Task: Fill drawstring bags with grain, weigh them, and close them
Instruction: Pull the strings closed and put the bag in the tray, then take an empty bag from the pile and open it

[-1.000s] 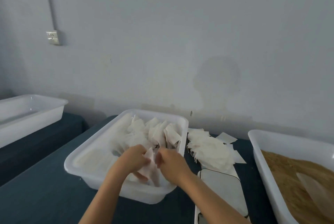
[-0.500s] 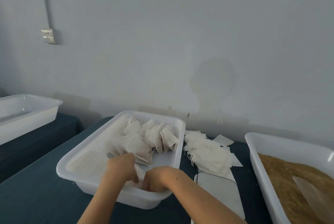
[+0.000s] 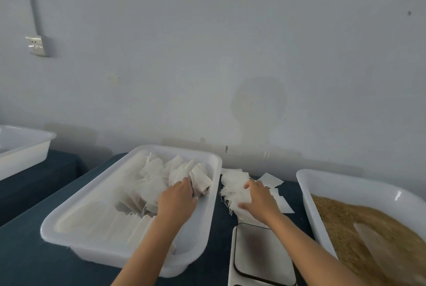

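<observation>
1. Drawstring bags (image 3: 177,175), white and filled, stood packed in a white tray (image 3: 129,242) on the dark blue table (image 3: 34,262).
2. The left hand (image 3: 178,200) lay inside the tray, fingers curled against the bags at its far right; whether it gripped one could not be told.
3. The right hand (image 3: 259,197) rested with fingers spread and fairly straight on a loose pile of empty bags (image 3: 232,184) lying on the table just right of the tray.
4. A white scale (image 3: 260,253) sat near the pile's front edge.
5. Brown grain (image 3: 359,225) filled a second white tub (image 3: 332,182) at the right, a translucent scoop (image 3: 378,244) lying in it.
</observation>
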Demonstrator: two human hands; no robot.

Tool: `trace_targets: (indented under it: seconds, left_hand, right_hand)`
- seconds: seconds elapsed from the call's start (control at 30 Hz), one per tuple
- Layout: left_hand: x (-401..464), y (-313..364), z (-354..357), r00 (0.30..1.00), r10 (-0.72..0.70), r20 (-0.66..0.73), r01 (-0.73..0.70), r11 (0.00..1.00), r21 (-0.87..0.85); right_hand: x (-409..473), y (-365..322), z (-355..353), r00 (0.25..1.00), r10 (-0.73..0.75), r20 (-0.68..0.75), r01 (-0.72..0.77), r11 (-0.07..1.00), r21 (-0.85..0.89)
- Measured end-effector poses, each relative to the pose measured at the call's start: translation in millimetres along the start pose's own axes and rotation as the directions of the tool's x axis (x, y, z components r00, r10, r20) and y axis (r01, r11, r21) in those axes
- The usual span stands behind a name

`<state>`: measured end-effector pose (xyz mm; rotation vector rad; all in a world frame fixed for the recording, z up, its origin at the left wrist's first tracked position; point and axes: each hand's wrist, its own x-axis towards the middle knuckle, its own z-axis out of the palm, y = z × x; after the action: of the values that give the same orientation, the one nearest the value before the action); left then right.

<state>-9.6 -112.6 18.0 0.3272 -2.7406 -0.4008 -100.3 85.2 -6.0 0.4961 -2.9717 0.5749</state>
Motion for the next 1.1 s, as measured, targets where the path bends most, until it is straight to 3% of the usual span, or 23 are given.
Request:
trace_targets:
  seconds: [0.1, 0.4, 0.53, 0.63, 0.77, 0.83, 0.9, 1.0, 1.1]
  left_hand:
    - [0.8, -2.9, 8.6, 1.000, -0.005, 0.008, 0.005, 1.000, -0.005]
    - [0.2, -4.9, 13.9, 0.999, 0.005, 0.036, -0.006, 1.000, 0.028]
    - [-1.8, 12.6, 3.5, 0.993, 0.038, -0.113, -0.044, 0.998, -0.046]
    - [-8.7, 43.1, -4.9, 0.968, 0.090, -0.234, -0.129, 0.979, -0.156]
    - [-17.0, 110.4, 6.0, 0.966, 0.145, -0.214, -0.238, 0.822, -0.518]
    - [-18.7, 149.3, 17.2, 0.984, 0.174, -0.025, -0.134, 0.652, -0.747]
    - [-22.4, 187.4, 29.0, 0.950, 0.241, 0.201, 0.077, 0.440, -0.895]
    - [-31.8, 233.4, 50.3, 0.866, 0.320, 0.384, 0.285, 0.316, -0.905]
    - [-41.4, 261.4, 67.8, 0.831, 0.356, 0.428, 0.344, 0.275, -0.898]
  right_hand:
    - [4.0, 18.1, 12.7, 0.991, 0.056, 0.120, -0.039, 0.990, -0.138]
    - [7.6, 26.7, 12.8, 0.991, 0.035, -0.130, -0.045, 0.997, -0.069]
    - [2.2, 28.4, -17.0, 0.933, 0.054, -0.355, -0.022, 0.995, 0.094]
    - [-6.4, 34.5, -61.4, 0.881, 0.129, -0.455, 0.027, 0.947, 0.321]
    - [-34.4, 60.3, -117.0, 0.873, 0.240, -0.425, 0.099, 0.766, 0.636]
    - [-54.1, 80.5, -129.8, 0.887, 0.308, -0.345, 0.073, 0.642, 0.763]
    - [-73.0, 103.3, -133.9, 0.888, 0.393, -0.241, 0.030, 0.472, 0.881]
    - [-97.9, 135.2, -131.7, 0.887, 0.448, -0.115, 0.016, 0.218, 0.976]
    - [-116.0, 162.1, -123.3, 0.845, 0.534, -0.024, -0.025, 0.085, 0.996]
